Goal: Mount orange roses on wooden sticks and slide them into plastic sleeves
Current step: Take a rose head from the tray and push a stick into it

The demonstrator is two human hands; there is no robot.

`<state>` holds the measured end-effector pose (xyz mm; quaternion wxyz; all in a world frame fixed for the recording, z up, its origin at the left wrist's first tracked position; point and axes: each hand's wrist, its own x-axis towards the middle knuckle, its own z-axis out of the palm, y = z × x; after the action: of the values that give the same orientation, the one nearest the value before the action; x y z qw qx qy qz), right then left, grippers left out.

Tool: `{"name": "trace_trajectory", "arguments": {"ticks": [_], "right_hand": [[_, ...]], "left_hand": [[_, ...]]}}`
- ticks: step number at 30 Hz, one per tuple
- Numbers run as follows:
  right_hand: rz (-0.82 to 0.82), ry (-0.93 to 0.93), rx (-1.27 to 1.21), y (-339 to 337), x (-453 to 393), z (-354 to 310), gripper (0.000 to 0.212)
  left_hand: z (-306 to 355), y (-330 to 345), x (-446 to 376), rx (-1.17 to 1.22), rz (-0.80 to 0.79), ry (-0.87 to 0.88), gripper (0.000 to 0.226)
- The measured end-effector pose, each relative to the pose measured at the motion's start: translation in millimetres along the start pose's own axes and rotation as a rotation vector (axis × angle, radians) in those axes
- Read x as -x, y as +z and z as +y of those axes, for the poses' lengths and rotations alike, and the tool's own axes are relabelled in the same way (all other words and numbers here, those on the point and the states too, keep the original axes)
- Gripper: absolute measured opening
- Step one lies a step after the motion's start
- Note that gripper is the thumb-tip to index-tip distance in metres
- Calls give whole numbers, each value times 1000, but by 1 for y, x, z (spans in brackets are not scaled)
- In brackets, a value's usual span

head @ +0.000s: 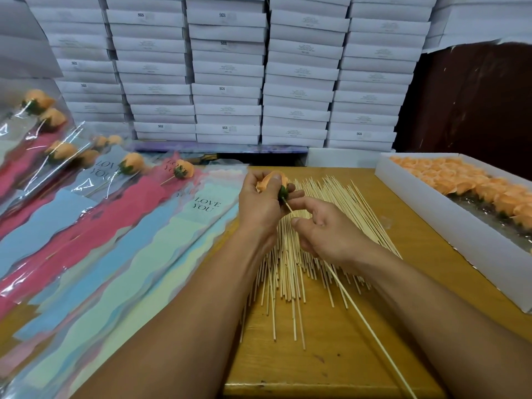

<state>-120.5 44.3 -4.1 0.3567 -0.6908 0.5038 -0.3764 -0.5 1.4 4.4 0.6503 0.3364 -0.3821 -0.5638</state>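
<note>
My left hand (260, 205) grips an orange rose (270, 181) with a green base above the table. My right hand (325, 226) pinches a wooden stick (362, 321) whose tip sits in the rose's green base; the stick runs down to the lower right. Under both hands lies a pile of loose wooden sticks (290, 272). Left of the hands are spread plastic sleeves (138, 249) in pink, blue and pale green, printed "LOVE YOU". Several sleeved roses (132, 164) lie at the far left.
A long white box (449, 223) holding several orange roses stands at the right on the wooden table (325, 361). Stacks of white flat boxes (227, 70) form a wall behind. A dark cloth (475, 105) hangs at the back right.
</note>
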Motion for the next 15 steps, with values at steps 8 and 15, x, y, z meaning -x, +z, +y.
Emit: {"name": "trace_trajectory", "arguments": {"ticks": [8,15], "right_hand": [[89,93,-105,-21,-7,21,23],[140,92,-148,-26,-11,27,28]], "left_hand": [[5,-2,-12,-949,51,33,39],[46,-29,-44,-1759,-176,39,10]]}}
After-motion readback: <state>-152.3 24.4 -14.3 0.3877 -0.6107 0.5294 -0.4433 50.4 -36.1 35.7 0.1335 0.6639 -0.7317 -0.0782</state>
